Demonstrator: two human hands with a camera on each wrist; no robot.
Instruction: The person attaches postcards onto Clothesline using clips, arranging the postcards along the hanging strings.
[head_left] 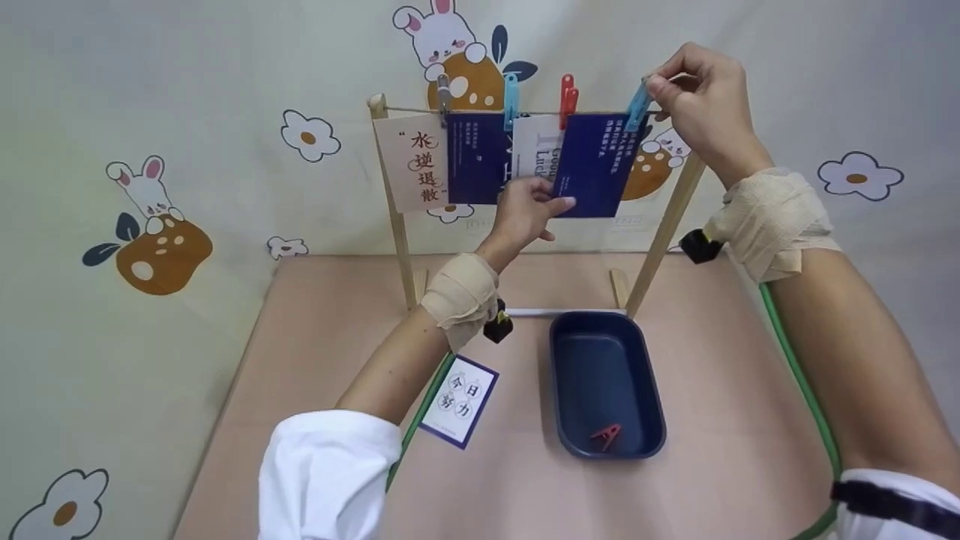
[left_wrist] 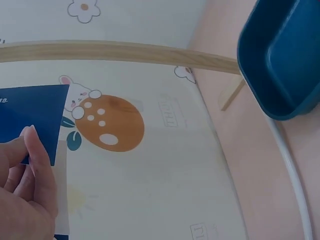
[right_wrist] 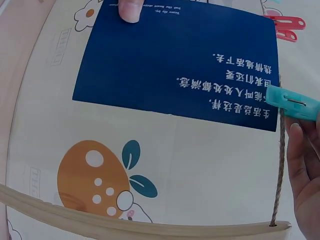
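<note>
A dark blue card point(head_left: 592, 169) with white writing hangs at the right end of a twine line point(right_wrist: 280, 170). My left hand point(head_left: 523, 214) pinches its lower left edge, thumb in front. My right hand point(head_left: 709, 101) pinches a light blue clothespin point(right_wrist: 295, 103) whose jaws sit over the card's upper right corner at the line. Left of it hang a pink card point(head_left: 414, 165), another blue card point(head_left: 474, 161) and a white card point(head_left: 534, 142), partly covered. A grey clothespin point(head_left: 443, 91), a light blue one and a red clothespin point(head_left: 568, 101) stand along the line.
The line spans a wooden frame point(head_left: 667, 225). In front of it stands a dark blue tray point(head_left: 559, 390) with a red clothespin point(head_left: 607, 435) inside. A white card with a blue border point(head_left: 459, 401) lies on the pink tabletop point(head_left: 315, 322), beside the left forearm.
</note>
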